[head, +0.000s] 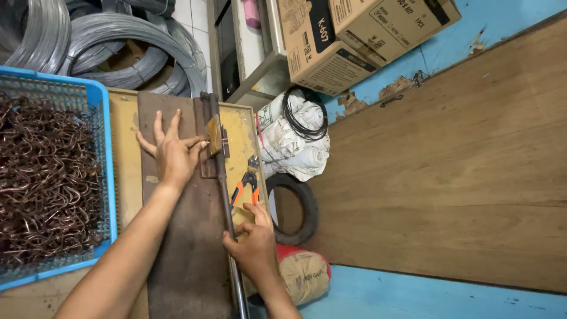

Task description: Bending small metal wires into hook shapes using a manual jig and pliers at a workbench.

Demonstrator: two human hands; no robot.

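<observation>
On bending jig [183, 248], both hands [174, 155]

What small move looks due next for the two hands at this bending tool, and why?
Probably the right hand swings the long lever over. It already grips that lever, while the left hand lies flat on the metal plate, its fingertips pinching something small at the hinge block, seemingly holding it in place.

Left hand [172, 152] far out, palm down, fingers spread flat, thumb and forefinger pinched together at right. Right hand [253, 242] nearer, fingers curled closed in a grip. Both forearms bare, reaching forward.
</observation>
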